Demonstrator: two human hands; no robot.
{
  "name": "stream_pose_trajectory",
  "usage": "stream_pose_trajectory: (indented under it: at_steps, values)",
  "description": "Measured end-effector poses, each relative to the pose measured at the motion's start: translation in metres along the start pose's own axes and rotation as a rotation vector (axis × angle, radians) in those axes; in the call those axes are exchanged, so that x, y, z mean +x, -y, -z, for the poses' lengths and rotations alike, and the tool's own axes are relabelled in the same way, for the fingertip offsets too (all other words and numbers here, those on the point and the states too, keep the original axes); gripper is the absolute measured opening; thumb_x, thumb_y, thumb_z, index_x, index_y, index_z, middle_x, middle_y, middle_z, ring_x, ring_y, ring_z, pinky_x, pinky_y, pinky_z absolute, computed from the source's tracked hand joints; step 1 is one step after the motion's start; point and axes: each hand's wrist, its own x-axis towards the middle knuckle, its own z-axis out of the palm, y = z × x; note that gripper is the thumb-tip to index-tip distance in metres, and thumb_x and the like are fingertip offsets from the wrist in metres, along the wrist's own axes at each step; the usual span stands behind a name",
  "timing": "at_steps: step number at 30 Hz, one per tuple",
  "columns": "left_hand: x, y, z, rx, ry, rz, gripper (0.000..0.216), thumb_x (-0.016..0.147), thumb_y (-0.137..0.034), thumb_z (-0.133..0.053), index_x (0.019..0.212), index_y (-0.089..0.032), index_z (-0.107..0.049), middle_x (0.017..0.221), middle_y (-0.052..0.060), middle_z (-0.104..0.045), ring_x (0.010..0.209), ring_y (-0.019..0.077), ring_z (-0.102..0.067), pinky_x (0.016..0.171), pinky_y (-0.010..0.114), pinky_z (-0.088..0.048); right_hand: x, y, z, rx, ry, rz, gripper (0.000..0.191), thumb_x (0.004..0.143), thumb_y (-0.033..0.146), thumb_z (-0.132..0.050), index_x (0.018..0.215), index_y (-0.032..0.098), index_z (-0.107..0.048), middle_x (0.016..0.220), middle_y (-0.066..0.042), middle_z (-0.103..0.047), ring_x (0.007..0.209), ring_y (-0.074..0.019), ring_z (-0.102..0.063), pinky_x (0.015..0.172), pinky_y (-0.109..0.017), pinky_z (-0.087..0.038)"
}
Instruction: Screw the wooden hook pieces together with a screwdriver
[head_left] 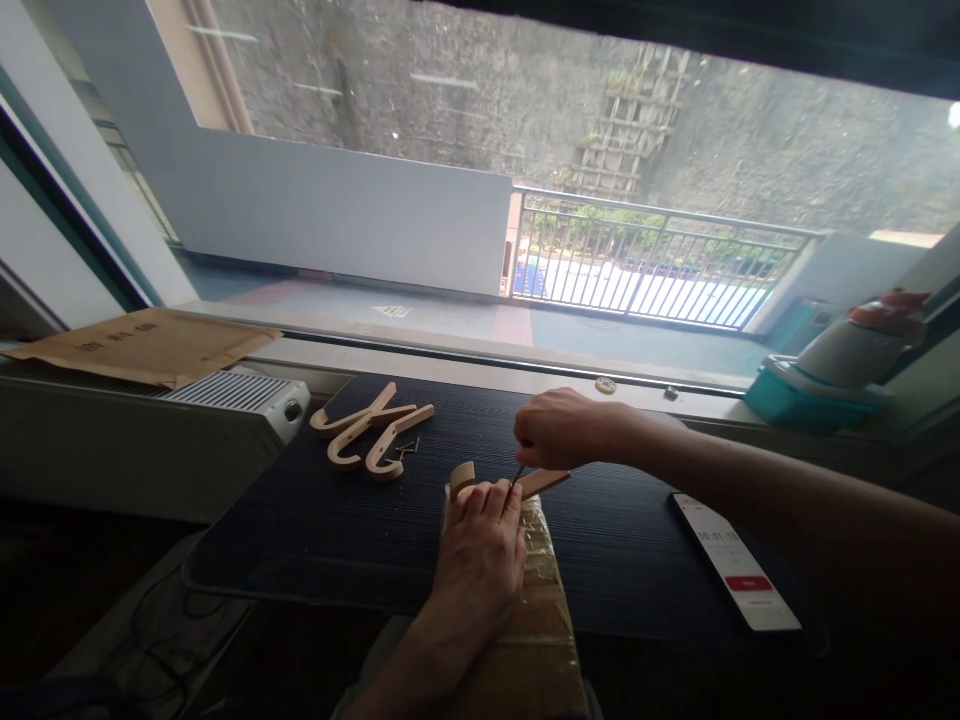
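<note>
Taped box (pixel 546 640) closest; left hand (pixel 484 540) clamping one hook (pixel 547 484), right hand (pixel 559 428) fisted round some tool (pixel 518 474). Mid-job, I'd guess; three hooks (pixel 382 442) left of the fingers, maybe done.

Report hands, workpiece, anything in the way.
Left hand holding wooden hook on taped box. Right hand gripping thin tool at hook. Left hand covers hook's middle.

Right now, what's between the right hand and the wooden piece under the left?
Head view: a thin shaft, slanting from the right hand toward the wooden piece; its tip isn't clear.
</note>
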Motion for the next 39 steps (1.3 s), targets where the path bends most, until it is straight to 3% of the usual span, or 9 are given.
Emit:
stream_pose_trajectory:
  at_steps: [2,5,10,14,18,22,26,33,39]
  values:
    - [0.0,0.0,0.0,0.003,-0.01,-0.003,0.043,0.086,-0.022,-0.045,0.127,-0.013,-0.051,0.126,0.009,-0.053,0.112,0.0244,-0.043,0.101,0.043,-0.028,0.0,-0.005,-0.001,0.045,0.027,-0.061,0.031,0.082,0.036,-0.049,0.087,0.014,-0.07,0.075,-0.007,-0.066,0.061,-0.0137,-0.053,0.053,-0.025,-0.032]
    - [-0.001,0.0,0.0,0.004,-0.024,-0.005,0.043,0.085,-0.022,-0.045,0.127,-0.013,-0.051,0.124,0.009,-0.054,0.11,0.0239,-0.043,0.101,0.042,-0.029,-0.002,-0.009,0.005,0.105,0.066,-0.015,0.032,0.075,0.041,-0.058,0.096,0.018,-0.069,0.082,-0.005,-0.067,0.066,-0.0146,-0.054,0.054,-0.024,-0.032]
    - [-0.001,0.0,0.0,0.0,-0.02,-0.002,0.043,0.086,-0.023,-0.045,0.127,-0.013,-0.051,0.125,0.009,-0.053,0.111,0.0248,-0.043,0.1,0.043,-0.029,-0.003,-0.01,0.015,0.101,0.05,0.094,0.027,0.072,0.017,-0.057,0.096,0.021,-0.069,0.085,-0.002,-0.067,0.067,-0.0119,-0.053,0.056,-0.024,-0.032]
    - [-0.001,0.001,0.0,-0.014,-0.022,-0.004,0.043,0.085,-0.022,-0.045,0.127,-0.012,-0.051,0.123,0.009,-0.054,0.11,0.0243,-0.043,0.101,0.042,-0.029,0.005,-0.017,0.008,0.184,0.023,0.17,0.024,0.074,0.016,-0.053,0.092,0.017,-0.069,0.084,-0.002,-0.067,0.068,-0.0109,-0.053,0.057,-0.022,-0.034]
    - [-0.001,0.002,-0.001,-0.016,-0.029,-0.016,0.043,0.085,-0.022,-0.045,0.127,-0.013,-0.051,0.123,0.009,-0.053,0.109,0.0239,-0.043,0.1,0.042,-0.03,0.013,-0.025,-0.002,0.277,0.054,0.046,0.023,0.077,0.031,-0.055,0.086,0.016,-0.069,0.079,-0.003,-0.067,0.062,-0.0107,-0.052,0.053,-0.022,-0.033]
    - [-0.002,0.002,-0.001,-0.015,-0.043,-0.01,0.043,0.085,-0.021,-0.045,0.127,-0.015,-0.05,0.123,0.009,-0.053,0.11,0.0242,-0.043,0.1,0.043,-0.03,0.009,-0.023,-0.001,0.202,0.041,-0.052,0.031,0.078,0.044,-0.053,0.084,0.018,-0.069,0.076,-0.004,-0.066,0.062,-0.0123,-0.052,0.053,-0.024,-0.032]
    - [-0.002,0.001,-0.001,-0.013,-0.045,-0.013,0.042,0.086,-0.022,-0.045,0.126,-0.015,-0.051,0.123,0.009,-0.053,0.11,0.0243,-0.044,0.1,0.043,-0.031,-0.001,-0.008,0.011,0.064,-0.025,0.068,0.023,0.074,0.027,-0.059,0.096,0.022,-0.067,0.082,-0.002,-0.066,0.067,-0.0128,-0.052,0.055,-0.024,-0.03]
    - [-0.001,0.001,-0.002,0.009,-0.03,-0.009,0.042,0.086,-0.023,-0.044,0.127,-0.015,-0.051,0.126,0.009,-0.053,0.112,0.0254,-0.043,0.1,0.043,-0.03,-0.001,0.013,0.012,-0.064,-0.014,0.214,0.017,0.076,0.012,-0.051,0.079,0.011,-0.068,0.07,-0.005,-0.064,0.059,-0.0106,-0.049,0.053,-0.024,-0.029]
    - [0.0,0.001,0.0,0.017,-0.014,-0.009,0.042,0.086,-0.021,-0.044,0.127,-0.015,-0.05,0.124,0.009,-0.053,0.11,0.0244,-0.044,0.1,0.042,-0.03,0.008,-0.006,-0.001,0.123,-0.006,-0.058,0.028,0.08,0.033,-0.049,0.083,0.013,-0.069,0.076,-0.007,-0.066,0.059,-0.0118,-0.052,0.051,-0.024,-0.031]
